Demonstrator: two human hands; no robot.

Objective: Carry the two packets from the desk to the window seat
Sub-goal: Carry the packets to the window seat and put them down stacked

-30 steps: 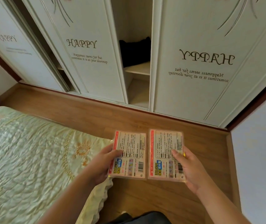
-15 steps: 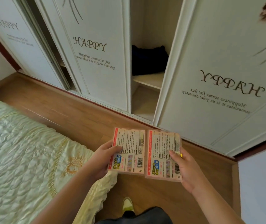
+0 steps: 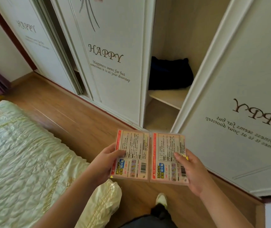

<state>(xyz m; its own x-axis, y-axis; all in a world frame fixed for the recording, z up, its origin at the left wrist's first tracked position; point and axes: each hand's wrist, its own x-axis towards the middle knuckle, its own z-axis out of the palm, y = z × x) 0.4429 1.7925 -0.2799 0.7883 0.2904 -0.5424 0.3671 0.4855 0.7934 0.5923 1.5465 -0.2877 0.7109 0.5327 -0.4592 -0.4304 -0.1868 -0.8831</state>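
Between bed (image 3: 32,162) and wardrobe (image 3: 115,63), left hand (image 3: 103,165), right hand (image 3: 195,175) grip packets (image 3: 134,155)

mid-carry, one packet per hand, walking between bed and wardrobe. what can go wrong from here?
1. Each packet is pinched only at its outer edge: the left hand holds the left packet, the right hand the right packet. Either could slip or fold.
2. The gaze is on the packets, and the floor strip between the bed and the wardrobe door is narrow. A foot could catch the bed's corner.
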